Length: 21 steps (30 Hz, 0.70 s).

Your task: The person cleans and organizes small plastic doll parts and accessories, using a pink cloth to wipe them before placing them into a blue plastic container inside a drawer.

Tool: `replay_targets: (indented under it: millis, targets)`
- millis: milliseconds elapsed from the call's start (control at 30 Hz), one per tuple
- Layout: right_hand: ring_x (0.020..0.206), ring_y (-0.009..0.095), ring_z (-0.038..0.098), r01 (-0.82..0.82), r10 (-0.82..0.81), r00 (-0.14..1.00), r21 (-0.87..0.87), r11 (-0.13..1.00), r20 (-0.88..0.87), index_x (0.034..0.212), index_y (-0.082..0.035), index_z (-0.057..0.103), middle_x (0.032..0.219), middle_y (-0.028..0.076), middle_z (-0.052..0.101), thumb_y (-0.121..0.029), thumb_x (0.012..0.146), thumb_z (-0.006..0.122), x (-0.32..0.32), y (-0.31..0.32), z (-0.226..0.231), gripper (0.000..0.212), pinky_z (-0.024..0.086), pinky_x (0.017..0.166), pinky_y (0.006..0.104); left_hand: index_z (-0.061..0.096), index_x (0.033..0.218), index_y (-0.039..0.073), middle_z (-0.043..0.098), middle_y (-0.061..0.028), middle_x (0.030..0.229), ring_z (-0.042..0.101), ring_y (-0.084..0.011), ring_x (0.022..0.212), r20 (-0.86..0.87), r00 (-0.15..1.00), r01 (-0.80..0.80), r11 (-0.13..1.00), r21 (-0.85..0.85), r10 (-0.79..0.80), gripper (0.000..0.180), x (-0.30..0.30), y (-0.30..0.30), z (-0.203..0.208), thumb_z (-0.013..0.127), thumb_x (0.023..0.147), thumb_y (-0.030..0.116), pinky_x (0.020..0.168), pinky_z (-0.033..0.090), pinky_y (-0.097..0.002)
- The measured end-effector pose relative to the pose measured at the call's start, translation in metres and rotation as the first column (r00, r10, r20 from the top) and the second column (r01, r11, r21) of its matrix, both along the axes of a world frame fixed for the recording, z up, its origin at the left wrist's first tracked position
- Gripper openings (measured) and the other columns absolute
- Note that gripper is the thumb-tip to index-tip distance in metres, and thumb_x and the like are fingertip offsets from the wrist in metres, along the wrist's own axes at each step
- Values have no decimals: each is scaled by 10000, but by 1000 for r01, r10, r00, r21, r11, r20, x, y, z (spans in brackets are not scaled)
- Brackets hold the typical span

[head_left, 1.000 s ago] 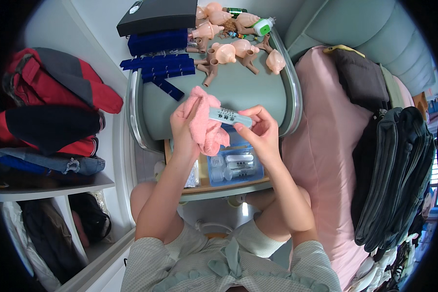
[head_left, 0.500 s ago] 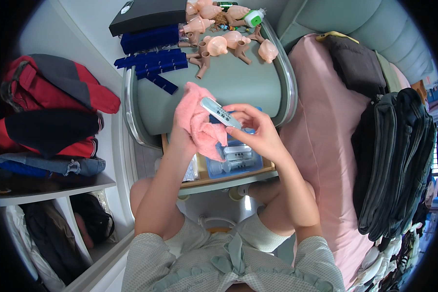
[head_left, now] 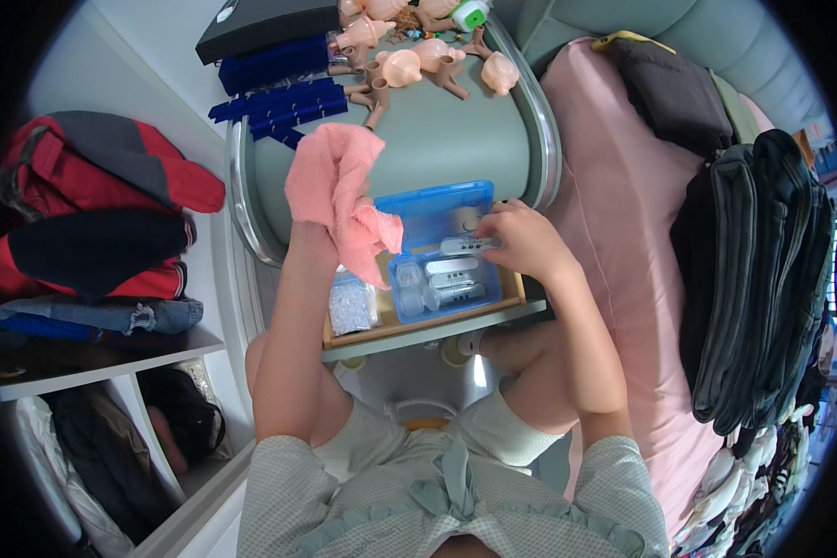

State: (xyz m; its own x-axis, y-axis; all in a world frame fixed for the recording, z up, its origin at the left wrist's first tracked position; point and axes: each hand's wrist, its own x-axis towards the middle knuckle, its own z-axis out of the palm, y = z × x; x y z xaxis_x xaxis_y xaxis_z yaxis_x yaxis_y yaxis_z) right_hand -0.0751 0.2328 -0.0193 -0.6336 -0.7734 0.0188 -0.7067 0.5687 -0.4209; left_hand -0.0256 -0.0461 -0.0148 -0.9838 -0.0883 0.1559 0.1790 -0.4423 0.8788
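Note:
A pink fluffy cloth [head_left: 337, 181] drapes over my left hand [head_left: 314, 238], which holds it up; its fingers are hidden beneath the folds. My right hand [head_left: 528, 240] pinches one end of a slim pale case with dark print [head_left: 465, 245], held level over an opened blue plastic box [head_left: 489, 303]. The box's see-through blue lid [head_left: 418, 206] leans back behind it. Several similar slim pale pieces [head_left: 453, 279] lie inside, beside clear round containers [head_left: 409, 276] in the left part. The box sits in a pulled-out wooden drawer [head_left: 514, 288].
Left of the box lies a clear bag of small pale bits [head_left: 353, 307]. Behind, the green rounded top [head_left: 437, 139] carries peach bulbs [head_left: 401, 68], brown branched tubes [head_left: 448, 76], blue strips [head_left: 284, 107] and a black box [head_left: 265, 26]. Folded clothes [head_left: 102, 167] fill shelves at left; a pink-covered bed [head_left: 614, 232] stands right.
My right hand has carried the slim case away from the cloth, right and down over the box. My left hand, with the cloth, has shifted left, uncovering the box and bag.

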Motion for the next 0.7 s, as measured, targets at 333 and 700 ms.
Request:
replay_targets:
  millis: [333, 700]
  targets:
    - [809, 294, 608, -9, -11, 998, 289, 957, 69, 822, -84, 643, 796, 110, 617, -31, 631, 646, 19, -16, -28, 197, 488, 712, 386, 459, 1127, 60, 541, -66, 910, 553, -193, 687, 354, 932, -142, 979, 144, 83, 358, 16, 13, -8, 462, 918, 351, 588, 482, -334]
    - [816, 259, 644, -21, 69, 994, 476, 879, -85, 788, -95, 663, 791, 84, 649, -53, 721, 605, 33, -36, -60, 98, 517, 672, 351, 456, 1075, 34, 529, -123, 737, 514, -303, 484, 167, 930, 246, 894, 376, -326, 457, 15, 15, 2, 424, 890, 451, 487, 435, -466]
